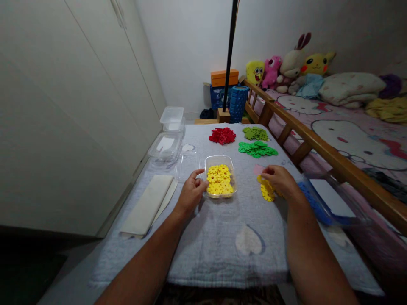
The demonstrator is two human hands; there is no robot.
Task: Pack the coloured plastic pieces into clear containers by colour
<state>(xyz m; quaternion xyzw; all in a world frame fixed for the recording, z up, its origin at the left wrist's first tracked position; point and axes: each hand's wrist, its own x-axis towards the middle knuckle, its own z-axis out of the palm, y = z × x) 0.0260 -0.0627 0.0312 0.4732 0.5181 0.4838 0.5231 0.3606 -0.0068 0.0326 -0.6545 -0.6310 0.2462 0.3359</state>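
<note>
A clear plastic container (234, 169) stands on the cloth-covered table, holding flat yellow flower-shaped pieces (219, 181), the notched interlocking kind. My left hand (192, 190) grips its left wall, with the index finger and thumb against the rim. To the right of the container, my right hand (280, 182) has its fingers pinched together at a few more yellow flower-shaped pieces (267, 191). Part of those pieces is hidden under the hand. A transparent lid (188, 166) lies flat just left of the container.
Beyond are piles of red pieces (222, 135), green pieces (257, 149) and olive-green pieces (255, 133). A closed box of blue pieces (313, 202) sits by the right edge, near the wooden bed rail (305, 140). Closed boxes (165, 145) and a folded cream cloth (149, 203) line the left.
</note>
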